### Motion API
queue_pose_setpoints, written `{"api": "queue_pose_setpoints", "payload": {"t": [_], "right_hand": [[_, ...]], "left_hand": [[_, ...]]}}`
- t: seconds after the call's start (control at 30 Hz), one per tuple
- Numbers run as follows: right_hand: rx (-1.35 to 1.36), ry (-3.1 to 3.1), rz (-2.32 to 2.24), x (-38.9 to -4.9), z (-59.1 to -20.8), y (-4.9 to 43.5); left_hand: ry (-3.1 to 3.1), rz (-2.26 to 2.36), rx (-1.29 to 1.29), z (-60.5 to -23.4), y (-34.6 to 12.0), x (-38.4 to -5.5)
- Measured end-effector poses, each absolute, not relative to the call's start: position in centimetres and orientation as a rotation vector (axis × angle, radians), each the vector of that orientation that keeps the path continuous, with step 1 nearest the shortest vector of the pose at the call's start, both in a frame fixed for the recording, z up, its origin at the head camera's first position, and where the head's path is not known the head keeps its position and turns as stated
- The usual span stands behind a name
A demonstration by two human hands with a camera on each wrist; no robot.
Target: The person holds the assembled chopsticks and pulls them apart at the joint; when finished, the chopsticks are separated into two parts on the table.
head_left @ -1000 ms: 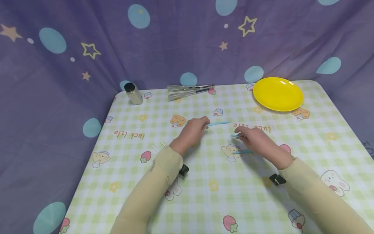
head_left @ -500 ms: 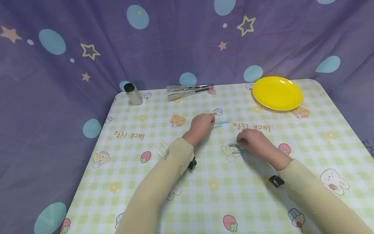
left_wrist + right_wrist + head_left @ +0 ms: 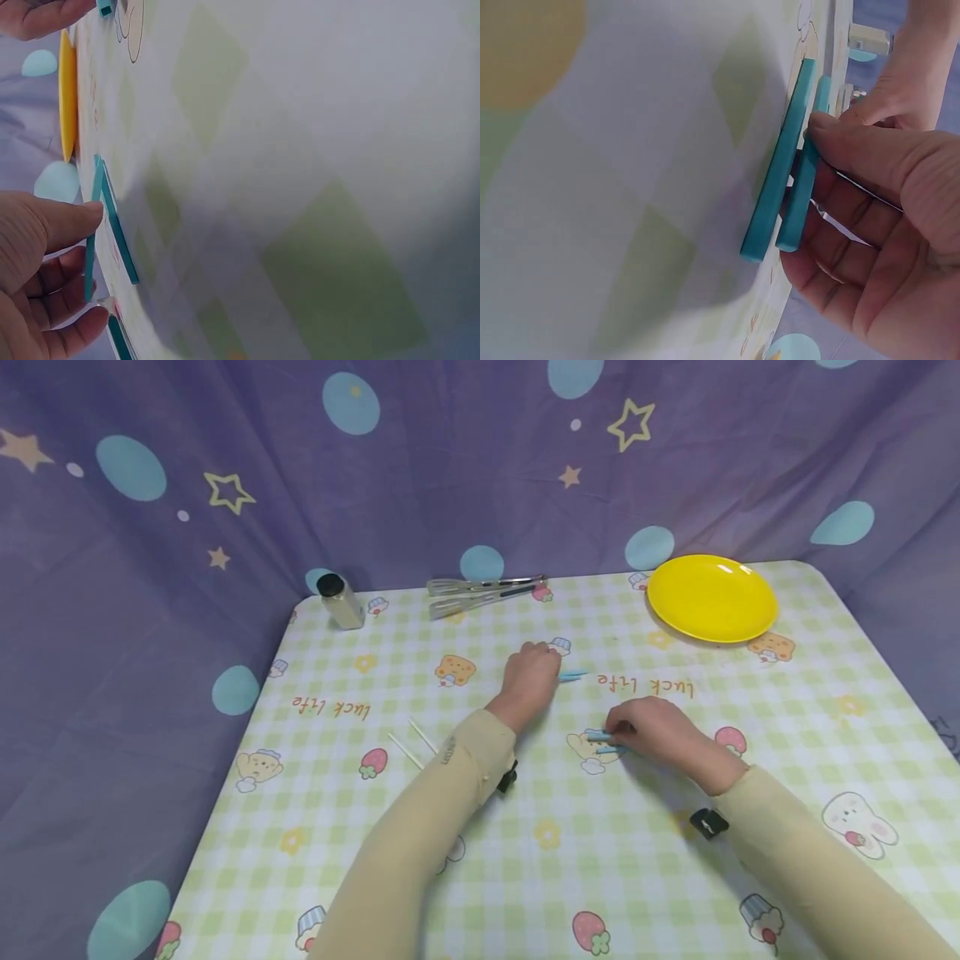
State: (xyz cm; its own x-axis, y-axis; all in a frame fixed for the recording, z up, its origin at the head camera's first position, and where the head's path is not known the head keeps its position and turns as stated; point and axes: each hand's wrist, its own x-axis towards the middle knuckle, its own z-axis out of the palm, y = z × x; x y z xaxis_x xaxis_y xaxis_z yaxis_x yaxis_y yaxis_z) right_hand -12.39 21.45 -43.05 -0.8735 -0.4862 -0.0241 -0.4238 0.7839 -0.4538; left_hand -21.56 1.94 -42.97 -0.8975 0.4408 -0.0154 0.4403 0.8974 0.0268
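Observation:
My left hand (image 3: 531, 681) pinches a thin teal stick (image 3: 89, 259) between thumb and fingers, low over the checked cloth. A second teal stick (image 3: 120, 232) lies right beside it, and another teal piece (image 3: 118, 339) shows partly below the fingertips. To the right, my right hand (image 3: 651, 727) holds a teal stick (image 3: 801, 195) between thumb and fingers. Close alongside, nearly parallel, a teal stick (image 3: 780, 165) lies on the cloth. The head view shows only the ends of these sticks; the hands cover the remainder.
Two white sticks (image 3: 405, 750) lie by the left forearm. At the back are a black-capped jar (image 3: 342, 603), metal tongs (image 3: 480, 597) and a yellow plate (image 3: 712, 599). A purple curtain (image 3: 435, 468) hangs behind the table's far edge.
My left hand has moved right and slightly away, its stick now beside the one on the cloth. My right hand has brought its stick down and nearer, beside another lying stick.

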Motion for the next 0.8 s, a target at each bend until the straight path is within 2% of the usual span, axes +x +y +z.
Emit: {"api": "queue_pose_setpoints", "payload": {"t": [0.8], "right_hand": [[-0.758,2.76,-0.647,-12.59,-42.66,22.12]], "left_hand": [[3.03,-0.114,0.71,-43.0,2.65,-21.55]]}}
